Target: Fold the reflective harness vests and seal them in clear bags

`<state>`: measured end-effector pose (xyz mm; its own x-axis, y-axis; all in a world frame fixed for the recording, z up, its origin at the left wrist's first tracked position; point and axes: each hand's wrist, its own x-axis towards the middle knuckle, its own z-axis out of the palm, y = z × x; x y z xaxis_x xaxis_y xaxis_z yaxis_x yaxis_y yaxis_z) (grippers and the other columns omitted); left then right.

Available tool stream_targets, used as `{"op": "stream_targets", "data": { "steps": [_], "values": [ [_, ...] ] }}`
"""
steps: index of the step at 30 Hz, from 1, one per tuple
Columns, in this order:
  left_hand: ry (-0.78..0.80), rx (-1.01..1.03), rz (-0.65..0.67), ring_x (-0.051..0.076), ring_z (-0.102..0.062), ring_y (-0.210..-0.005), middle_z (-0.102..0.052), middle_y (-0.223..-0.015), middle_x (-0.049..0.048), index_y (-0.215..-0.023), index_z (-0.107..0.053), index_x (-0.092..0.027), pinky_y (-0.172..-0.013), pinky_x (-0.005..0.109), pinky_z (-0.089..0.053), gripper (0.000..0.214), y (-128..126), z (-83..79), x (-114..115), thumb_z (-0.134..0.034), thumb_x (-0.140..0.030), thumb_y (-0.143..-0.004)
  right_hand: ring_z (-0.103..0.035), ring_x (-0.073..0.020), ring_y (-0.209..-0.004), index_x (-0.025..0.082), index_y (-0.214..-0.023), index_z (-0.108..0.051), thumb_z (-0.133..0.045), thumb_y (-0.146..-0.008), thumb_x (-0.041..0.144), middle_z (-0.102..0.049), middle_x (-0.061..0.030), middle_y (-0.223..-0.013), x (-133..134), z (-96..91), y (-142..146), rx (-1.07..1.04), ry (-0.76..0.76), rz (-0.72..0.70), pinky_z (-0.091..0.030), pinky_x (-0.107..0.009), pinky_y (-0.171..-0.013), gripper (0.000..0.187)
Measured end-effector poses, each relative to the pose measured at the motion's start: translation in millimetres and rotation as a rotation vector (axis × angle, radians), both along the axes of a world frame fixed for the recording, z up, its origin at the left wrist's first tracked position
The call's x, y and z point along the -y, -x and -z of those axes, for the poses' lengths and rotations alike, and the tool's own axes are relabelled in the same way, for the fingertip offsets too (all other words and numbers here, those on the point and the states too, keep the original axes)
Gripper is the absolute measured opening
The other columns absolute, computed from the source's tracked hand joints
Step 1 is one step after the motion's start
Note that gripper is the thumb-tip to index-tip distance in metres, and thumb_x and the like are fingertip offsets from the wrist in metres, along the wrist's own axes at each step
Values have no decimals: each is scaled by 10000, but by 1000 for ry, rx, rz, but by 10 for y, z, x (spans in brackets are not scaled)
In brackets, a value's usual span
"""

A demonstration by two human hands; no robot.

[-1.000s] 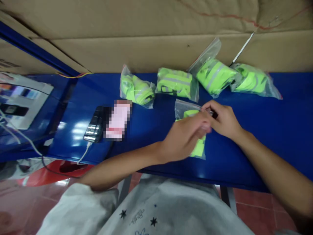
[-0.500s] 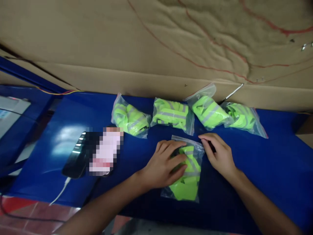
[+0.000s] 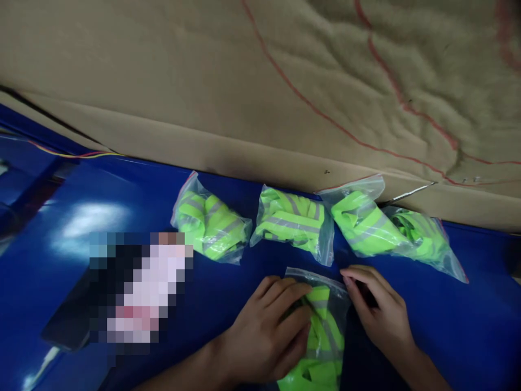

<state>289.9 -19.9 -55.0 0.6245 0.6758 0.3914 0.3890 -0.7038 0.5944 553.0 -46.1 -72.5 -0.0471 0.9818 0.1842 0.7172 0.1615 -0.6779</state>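
Note:
A clear zip bag holding a folded yellow-green reflective vest lies in front of me, its lower end cut off by the frame's bottom edge. Across the bag's left side rests my left hand, fingers apart and slightly bent, pressing on the plastic. At the upper right corner, my right hand has thumb and forefinger pinched together on the bag's zip edge.
Several bagged vests stand along the back: one at left, one in the middle, and two overlapping at right. Left on the blue table lie a dark phone with a white cable and a pixelated device. Brown cardboard rises behind.
The view has shifted, so the table and bags appear larger and lower. My left fingers look more bent on the bag. My right hand stays at the bag's upper right corner.

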Motion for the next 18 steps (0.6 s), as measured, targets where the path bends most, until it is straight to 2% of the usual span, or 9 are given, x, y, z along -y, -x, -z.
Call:
{"op": "stream_targets", "data": {
  "steps": [5, 11, 14, 18],
  "values": [
    [-37, 14, -3, 238, -650, -1098, -719, -1225, 95, -1078, -665, -162, -927, 384, -505, 149, -12, 24, -21, -584, -176, -955, -770, -227, -975, 346, -1162, -693, -608, -1026, 245, -756, -34, -1081, -40, -13, -17, 18, -35, -30, -647, -351, -813, 189],
    [30, 15, -17, 227, -659, -1068, -713, -1159, 74, -1026, -637, -190, -912, 378, -540, 98, -52, 49, -14, -541, -190, -1007, -759, -209, -917, 295, -1144, -700, -612, -1034, 257, -757, -45, -1064, -88, -10, -5, 60, -107, -47, -637, -328, -791, 147],
    [21, 37, -26, 221, -662, -1049, -709, -1115, 67, -1009, -635, -190, -915, 378, -551, 101, -81, 92, 1, -535, -189, -1009, -763, -220, -1018, 282, -1185, -693, -582, -1051, 258, -755, -61, -1123, -105, 40, 27, 105, -179, -58, -643, -349, -880, 176],
    [-2, 21, -68, 204, -647, -942, -694, -1016, 60, -980, -644, -188, -841, 354, -543, 106, -123, 159, -3, -539, -186, -993, -722, -259, -1235, 281, -1325, -700, -507, -1080, 284, -723, -95, -1343, -242, 91, 65, 249, -215, -62, -640, -390, -951, 312]
  ]
}}
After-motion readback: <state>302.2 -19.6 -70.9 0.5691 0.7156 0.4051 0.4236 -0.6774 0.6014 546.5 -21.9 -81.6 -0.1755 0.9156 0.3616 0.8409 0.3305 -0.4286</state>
